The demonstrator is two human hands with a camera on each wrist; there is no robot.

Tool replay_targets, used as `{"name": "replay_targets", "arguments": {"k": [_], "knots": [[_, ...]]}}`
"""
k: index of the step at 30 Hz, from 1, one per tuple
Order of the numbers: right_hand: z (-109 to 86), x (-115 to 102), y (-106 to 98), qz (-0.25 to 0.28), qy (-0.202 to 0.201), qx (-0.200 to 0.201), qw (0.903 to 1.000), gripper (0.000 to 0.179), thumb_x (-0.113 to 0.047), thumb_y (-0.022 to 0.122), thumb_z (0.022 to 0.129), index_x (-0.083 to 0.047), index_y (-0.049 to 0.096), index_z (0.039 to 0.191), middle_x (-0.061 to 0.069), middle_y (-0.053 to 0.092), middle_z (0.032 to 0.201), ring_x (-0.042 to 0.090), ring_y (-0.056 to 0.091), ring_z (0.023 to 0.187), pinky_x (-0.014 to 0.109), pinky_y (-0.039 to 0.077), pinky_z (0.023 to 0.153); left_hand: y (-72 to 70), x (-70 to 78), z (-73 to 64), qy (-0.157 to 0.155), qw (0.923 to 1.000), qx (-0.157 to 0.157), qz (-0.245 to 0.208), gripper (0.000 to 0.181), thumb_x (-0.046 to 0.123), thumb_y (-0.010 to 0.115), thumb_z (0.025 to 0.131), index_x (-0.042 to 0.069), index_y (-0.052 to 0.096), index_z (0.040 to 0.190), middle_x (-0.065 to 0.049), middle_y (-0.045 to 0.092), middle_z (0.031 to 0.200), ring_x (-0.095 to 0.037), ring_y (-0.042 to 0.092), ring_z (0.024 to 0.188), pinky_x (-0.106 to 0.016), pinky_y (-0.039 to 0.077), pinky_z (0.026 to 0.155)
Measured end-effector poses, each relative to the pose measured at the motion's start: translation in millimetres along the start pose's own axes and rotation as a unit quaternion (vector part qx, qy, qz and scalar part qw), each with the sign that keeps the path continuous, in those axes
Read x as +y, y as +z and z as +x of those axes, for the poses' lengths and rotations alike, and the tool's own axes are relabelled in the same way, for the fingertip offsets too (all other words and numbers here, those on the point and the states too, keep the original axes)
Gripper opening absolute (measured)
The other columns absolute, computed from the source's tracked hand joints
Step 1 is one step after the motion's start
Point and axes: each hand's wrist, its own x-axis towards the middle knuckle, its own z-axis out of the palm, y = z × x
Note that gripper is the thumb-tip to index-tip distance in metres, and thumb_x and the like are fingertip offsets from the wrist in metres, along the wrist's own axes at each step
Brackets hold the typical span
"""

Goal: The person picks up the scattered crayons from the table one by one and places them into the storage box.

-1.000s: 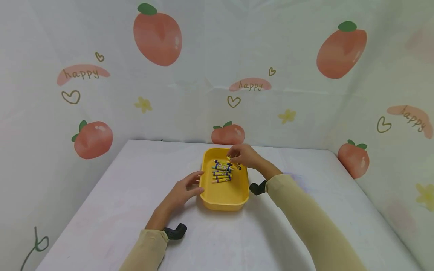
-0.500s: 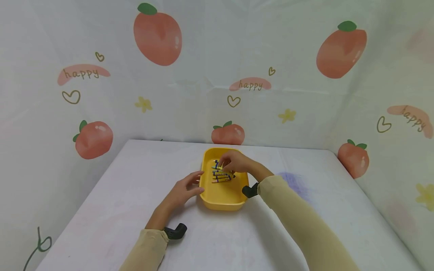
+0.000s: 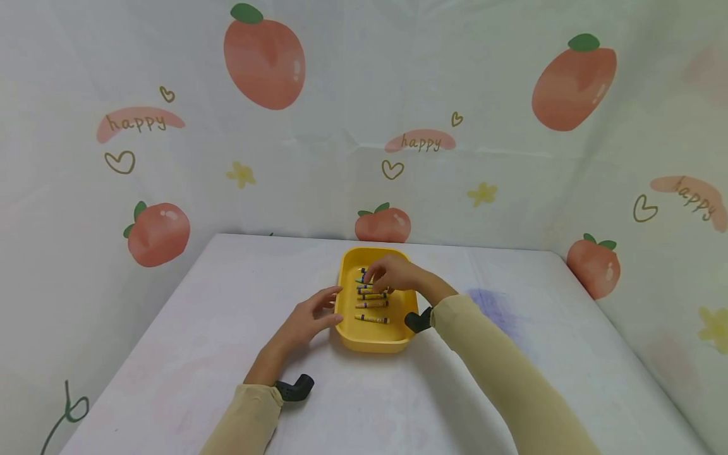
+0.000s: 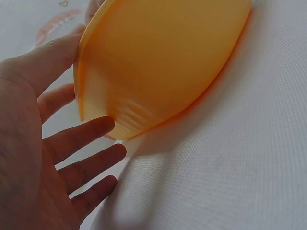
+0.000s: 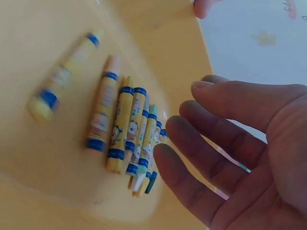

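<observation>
A yellow tray (image 3: pixel 375 342) stands on the table, several crayons in yellow wrappers with blue bands lying inside it. My left hand (image 3: pixel 309 319) rests at the tray's left side; in the left wrist view its thumb and fingers (image 4: pixel 81 136) are spread, touching the rim and outer wall. Over the far crayons hovers my right hand (image 3: pixel 395 273), its fingers loosely bent. The right wrist view shows nothing held between those fingers (image 5: pixel 182 139). One crayon (image 3: pixel 372 318) lies apart at the tray's near end, blurred in the right wrist view; the others form a row (image 5: pixel 139 124).
A white cloth covers the table (image 3: pixel 273 278), with a purple smudge (image 3: pixel 495 313) to the right of the tray. Behind it hangs a white backdrop (image 3: pixel 341 76) printed with fruit. A dark wrist device (image 3: pixel 294 388) sits on the left wrist and another (image 3: pixel 419 320) on the right.
My right hand has moved left and nearer over the crayons. One crayon now lies separately at the tray's near end. The left hand stays where it was.
</observation>
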Motion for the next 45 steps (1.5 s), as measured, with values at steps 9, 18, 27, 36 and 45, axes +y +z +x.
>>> {"name": "replay_targets", "arguments": {"k": [9,18,27,36,45], "knots": [[-18.3,6.0,-12.6,0.005,-0.011,0.05,0.9987,0.019,-0.005,0.067,0.09,-0.001,0.069,0.108,0.004,0.065,0.085,0.024,0.062,0.08,0.033,0.057,0.068,1.4,-0.6,0.3,-0.002,1.0,0.003,0.001,0.061,0.034,0.07,0.089,0.03,0.046,0.145,-0.003,0.057,0.131,-0.023,0.052,0.12,-0.049,0.039,0.105],[-36.3,19.7,-24.2,0.015,0.02,0.105,0.9942,0.021,-0.01,0.069,0.09,-0.004,0.068,0.11,0.004,0.064,0.081,0.028,0.06,0.076,0.032,0.054,0.064,1.8,-0.9,-1.1,-0.007,1.0,0.006,0.0,0.06,0.035,0.07,0.088,0.034,0.046,0.144,-0.003,0.057,0.132,-0.023,0.052,0.12,-0.051,0.039,0.104],[-58.9,42.8,-30.7,0.036,0.019,0.124,0.9914,0.023,-0.009,0.067,0.09,0.0,0.066,0.111,0.01,0.064,0.081,0.03,0.059,0.073,0.032,0.054,0.064,1.7,-0.6,-1.0,-0.008,0.9999,0.009,-0.002,0.06,0.034,0.071,0.088,0.033,0.046,0.144,-0.003,0.057,0.132,-0.023,0.053,0.12,-0.049,0.04,0.104],[-92.0,66.4,-31.1,0.076,0.034,0.14,0.9867,0.021,-0.009,0.067,0.09,-0.001,0.066,0.109,0.02,0.065,0.088,0.038,0.059,0.081,0.037,0.055,0.068,3.1,0.7,0.8,-0.01,0.9999,0.008,-0.002,0.06,0.033,0.071,0.088,0.033,0.047,0.143,-0.003,0.057,0.132,-0.023,0.053,0.119,-0.049,0.041,0.103],[-109.9,95.3,-21.9,0.104,0.055,0.133,0.9841,0.024,-0.009,0.066,0.091,0.003,0.063,0.112,0.016,0.063,0.084,0.029,0.056,0.074,0.034,0.053,0.063,4.0,-2.5,1.9,-0.003,0.9999,0.01,0.0,0.06,0.034,0.071,0.089,0.032,0.047,0.144,-0.002,0.058,0.131,-0.022,0.054,0.118,-0.049,0.041,0.103]]}}
